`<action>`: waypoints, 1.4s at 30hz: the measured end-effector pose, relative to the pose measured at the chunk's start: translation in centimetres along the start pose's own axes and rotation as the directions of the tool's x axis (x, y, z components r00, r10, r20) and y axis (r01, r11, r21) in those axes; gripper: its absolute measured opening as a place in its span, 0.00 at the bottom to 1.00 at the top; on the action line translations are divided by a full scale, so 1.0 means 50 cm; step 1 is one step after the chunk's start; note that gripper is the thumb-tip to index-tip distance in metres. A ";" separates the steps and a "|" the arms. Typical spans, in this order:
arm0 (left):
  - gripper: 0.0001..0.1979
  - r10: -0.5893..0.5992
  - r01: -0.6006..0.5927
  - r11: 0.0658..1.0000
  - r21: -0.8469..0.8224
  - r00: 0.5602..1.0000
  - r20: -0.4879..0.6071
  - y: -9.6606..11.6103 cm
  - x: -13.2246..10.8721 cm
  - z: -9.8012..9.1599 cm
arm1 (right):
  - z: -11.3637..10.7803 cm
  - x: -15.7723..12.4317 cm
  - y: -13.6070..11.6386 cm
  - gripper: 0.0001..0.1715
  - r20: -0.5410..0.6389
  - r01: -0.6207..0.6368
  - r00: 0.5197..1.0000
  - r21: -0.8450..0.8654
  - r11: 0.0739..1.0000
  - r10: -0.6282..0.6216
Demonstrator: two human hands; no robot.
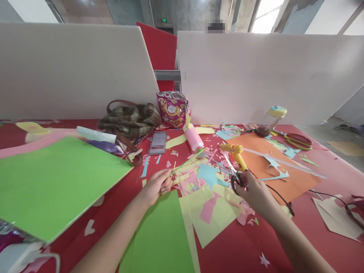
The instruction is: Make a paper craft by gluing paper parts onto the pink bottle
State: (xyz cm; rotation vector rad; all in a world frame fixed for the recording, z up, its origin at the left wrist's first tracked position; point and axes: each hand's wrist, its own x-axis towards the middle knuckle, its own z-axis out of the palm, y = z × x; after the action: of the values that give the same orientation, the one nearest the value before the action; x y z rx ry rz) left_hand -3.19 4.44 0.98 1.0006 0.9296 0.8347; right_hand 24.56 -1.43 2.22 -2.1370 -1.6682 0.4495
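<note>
My left hand (159, 184) is closed on one end of a thin green paper strip (186, 163), which slants away up and to the right. Scissors (234, 175) with dark handles are in my right hand (252, 189), the fingers wrapped around the handles and the blades pointing away to the upper left. The strip and the blades are apart. Under and between my hands lie cut scraps, a light blue paper piece (209, 173), pale yellow sheets (216, 220) and a green sheet (163, 235). Just beyond the scissors rests a yellow glue gun (234, 151).
A large green sheet stack (62, 182) covers the left side. Behind are a plaid bag (131, 119), a purple snack pouch (172, 109) and a pink cylinder (193, 138). Orange paper (284, 167), pliers (298, 140) and a yellow-lidded jar (270, 121) stand right. White panels (256, 76) bound the back.
</note>
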 end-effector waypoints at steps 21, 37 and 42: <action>0.08 0.115 -0.103 0.973 0.205 0.992 -0.046 0.006 -0.008 0.001 | 0.046 -0.041 -0.032 0.27 0.619 -0.489 0.730 0.770 0.409 -0.291; 0.12 0.109 -0.121 0.902 0.415 0.993 0.051 0.004 -0.017 -0.003 | 0.022 -0.028 -0.039 0.19 0.555 -0.351 0.786 0.762 0.545 -0.271; 0.15 0.113 -0.140 0.890 0.434 0.990 0.087 0.004 -0.015 -0.008 | 0.023 -0.029 -0.044 0.19 0.556 -0.341 0.793 0.744 0.574 -0.250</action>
State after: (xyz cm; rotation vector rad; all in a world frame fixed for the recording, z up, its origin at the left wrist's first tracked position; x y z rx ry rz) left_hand -3.87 3.93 1.25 1.4853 1.0338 0.7095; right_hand 21.81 -2.25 2.31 -1.3305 -1.2107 1.7290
